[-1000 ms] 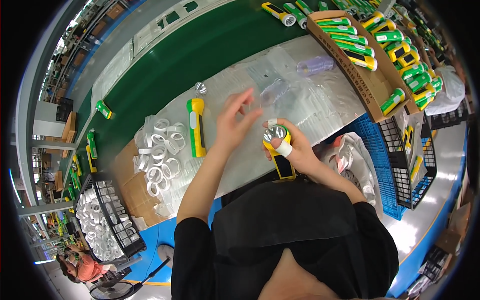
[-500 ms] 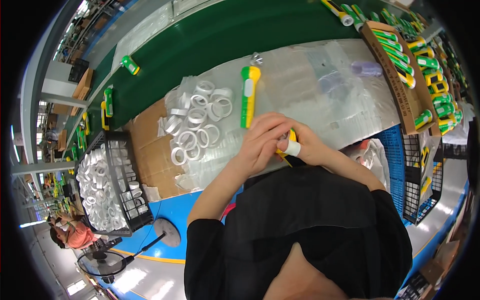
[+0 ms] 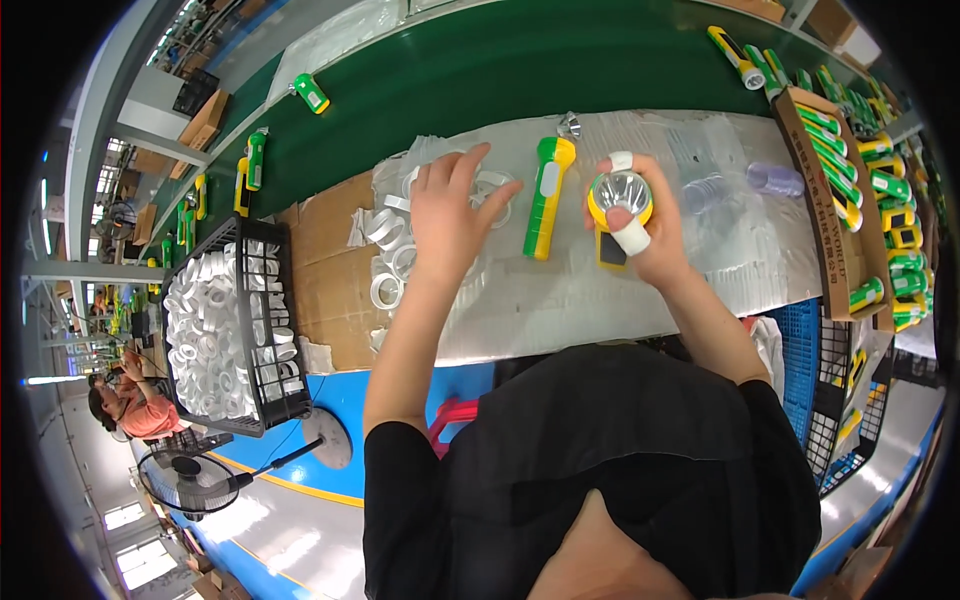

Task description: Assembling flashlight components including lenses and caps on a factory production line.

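Note:
My right hand (image 3: 640, 235) grips a yellow flashlight (image 3: 619, 200) upright, its shiny reflector facing me; two fingers wear white tape. My left hand (image 3: 447, 215) is spread over a heap of white plastic rings (image 3: 392, 250) lying on clear plastic on the workbench, fingers touching them. Between the hands lies a green-and-yellow flashlight (image 3: 547, 196) on its side, with a small silver reflector (image 3: 570, 124) just beyond it.
A black wire crate (image 3: 225, 330) full of white rings stands at the left beside cardboard (image 3: 325, 280). A green conveyor belt (image 3: 480, 70) carries more flashlights. A cardboard box (image 3: 840, 190) of green flashlights sits at the right, clear lenses (image 3: 775, 180) near it. Another person (image 3: 135, 405) works far left.
My left hand left the flashlight and moved left onto the pile of white rings. My right hand kept the flashlight and turned its reflector up toward me.

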Demonstrator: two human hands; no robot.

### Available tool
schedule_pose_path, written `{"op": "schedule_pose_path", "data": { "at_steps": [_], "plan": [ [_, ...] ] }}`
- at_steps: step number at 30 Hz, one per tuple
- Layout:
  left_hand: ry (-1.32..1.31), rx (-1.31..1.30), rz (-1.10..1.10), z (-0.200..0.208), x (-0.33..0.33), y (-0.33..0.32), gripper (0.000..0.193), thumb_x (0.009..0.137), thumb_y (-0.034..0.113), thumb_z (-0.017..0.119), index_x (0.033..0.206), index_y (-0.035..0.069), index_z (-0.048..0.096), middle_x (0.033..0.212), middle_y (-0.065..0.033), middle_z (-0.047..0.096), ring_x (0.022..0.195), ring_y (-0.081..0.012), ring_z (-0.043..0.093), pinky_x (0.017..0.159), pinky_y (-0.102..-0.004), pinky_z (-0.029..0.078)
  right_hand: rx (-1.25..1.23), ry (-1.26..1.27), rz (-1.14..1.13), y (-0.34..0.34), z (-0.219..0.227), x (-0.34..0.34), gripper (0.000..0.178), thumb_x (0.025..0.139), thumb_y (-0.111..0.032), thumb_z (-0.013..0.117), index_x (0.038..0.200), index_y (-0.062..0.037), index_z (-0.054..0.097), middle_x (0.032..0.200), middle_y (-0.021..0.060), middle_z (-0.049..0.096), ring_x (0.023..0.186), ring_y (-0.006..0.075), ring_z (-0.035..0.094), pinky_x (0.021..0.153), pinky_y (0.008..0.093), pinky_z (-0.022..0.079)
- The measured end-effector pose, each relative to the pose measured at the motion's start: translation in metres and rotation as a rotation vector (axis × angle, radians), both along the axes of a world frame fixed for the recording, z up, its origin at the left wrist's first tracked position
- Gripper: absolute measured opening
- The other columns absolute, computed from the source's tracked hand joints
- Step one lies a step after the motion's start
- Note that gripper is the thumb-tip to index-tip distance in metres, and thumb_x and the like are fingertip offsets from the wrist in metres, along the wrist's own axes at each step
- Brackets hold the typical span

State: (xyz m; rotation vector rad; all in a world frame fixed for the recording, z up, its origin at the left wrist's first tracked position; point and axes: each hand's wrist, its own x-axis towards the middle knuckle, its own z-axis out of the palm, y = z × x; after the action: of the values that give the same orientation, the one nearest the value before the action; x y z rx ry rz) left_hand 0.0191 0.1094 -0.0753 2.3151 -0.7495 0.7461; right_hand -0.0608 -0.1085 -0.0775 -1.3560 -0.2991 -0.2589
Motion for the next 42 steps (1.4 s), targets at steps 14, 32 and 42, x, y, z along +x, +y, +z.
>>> {"op": "schedule_pose_path", "data": {
  "at_steps": [14, 32, 42],
  "plan": [
    [0.454, -0.544, -0.475, 0.031, -0.028, -0.032, 0.022, 0.073, 0.006, 0.079, 0.091, 0.001, 0.066, 0.113, -0.0113, 0.060, 0.092, -0.0188, 0.059, 0.076, -0.0309, 0.049, -0.027, -0.069, 0.062, -0.010, -0.021, 0.000, 0.041, 0.088, -0.016, 0.068, 0.122, -0.0060, 0.047, 0.108, 0.0030, 0.056, 0.095, 0.0089, 0.055, 0.081, 0.0251, 0.046],
    [0.245, -0.044, -0.468, 0.062, -0.054, -0.062, 0.032, 0.064, 0.021, 0.086, 0.091, 0.008, 0.073, 0.101, -0.0070, 0.057, 0.084, -0.0190, 0.055, 0.067, -0.0302, 0.047, 0.062, -0.053, 0.263, -0.025, -0.012, -0.001, 0.089, 0.087, -0.050, 0.065, 0.151, -0.0101, 0.018, 0.136, 0.0128, 0.045, 0.125, 0.0234, 0.047, 0.104, 0.0368, 0.038],
    [0.238, -0.041, -0.492, 0.060, -0.054, -0.065, 0.034, 0.065, 0.021, 0.085, 0.095, 0.010, 0.072, 0.099, -0.0079, 0.056, 0.084, -0.0213, 0.057, 0.066, -0.0339, 0.049, 0.012, -0.106, 0.218, -0.028, -0.020, -0.006, 0.080, 0.090, -0.049, 0.061, 0.150, -0.0102, 0.024, 0.134, 0.0112, 0.048, 0.125, 0.0226, 0.048, 0.105, 0.0374, 0.039]
  ]
}}
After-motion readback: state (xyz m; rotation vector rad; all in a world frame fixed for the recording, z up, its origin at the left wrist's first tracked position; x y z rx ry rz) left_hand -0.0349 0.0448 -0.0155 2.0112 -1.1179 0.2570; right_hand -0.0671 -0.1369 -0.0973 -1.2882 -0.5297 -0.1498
